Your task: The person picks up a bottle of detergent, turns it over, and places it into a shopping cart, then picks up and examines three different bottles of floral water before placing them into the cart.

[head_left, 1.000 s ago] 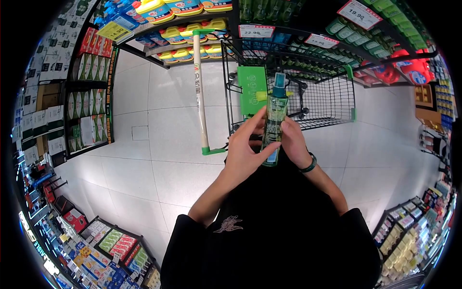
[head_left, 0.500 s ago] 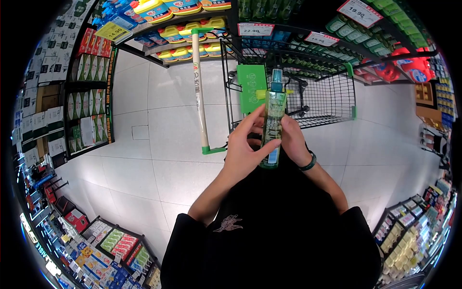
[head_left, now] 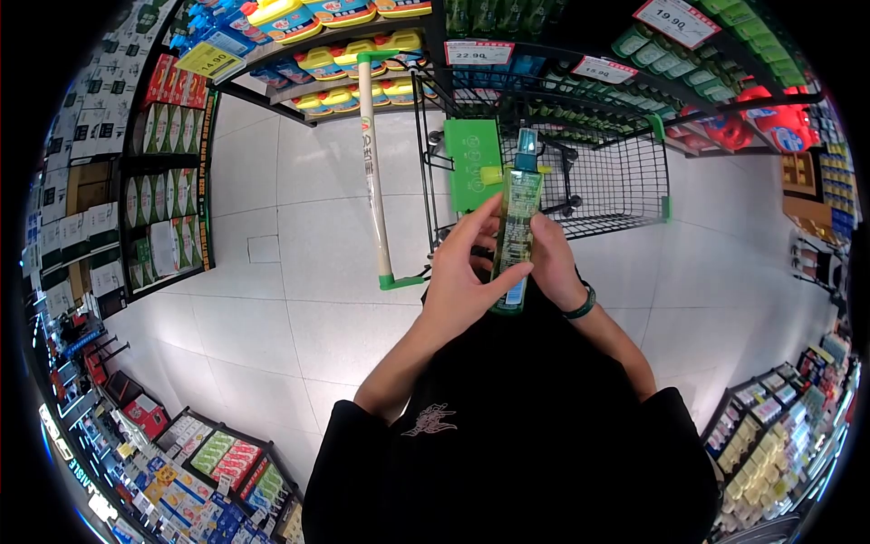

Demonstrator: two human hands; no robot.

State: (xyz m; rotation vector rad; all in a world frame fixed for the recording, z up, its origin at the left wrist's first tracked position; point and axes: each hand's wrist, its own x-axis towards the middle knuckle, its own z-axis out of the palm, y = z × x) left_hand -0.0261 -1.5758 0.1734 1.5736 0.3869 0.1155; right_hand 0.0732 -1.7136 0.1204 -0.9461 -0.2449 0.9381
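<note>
A slim green spray bottle (head_left: 519, 213) with a clear cap over its dark teal pump is held between my two hands in front of my chest. It stands nearly upright in view, leaning slightly right, with a printed label facing me. My left hand (head_left: 467, 263) grips it from the left, thumb across its lower front. On the right side, my right hand (head_left: 554, 263) closes against the bottle, its thumb on the edge and its other fingers mostly hidden behind. Just beyond is a shopping cart (head_left: 625, 220) with black wire mesh and a green panel (head_left: 472, 172).
The cart's pale handle (head_left: 372, 172) is at left. Ahead, shelves hold yellow jugs (head_left: 319, 63) and green bottles (head_left: 645, 59) above price tags (head_left: 478, 53). Boxed goods (head_left: 165, 195) line the left. Display racks (head_left: 217, 453) stand behind at both sides, on tiled floor (head_left: 308, 245).
The bottle's top has tilted slightly to the right. Both hands keep nearly the same hold, and the cart has barely shifted in view.
</note>
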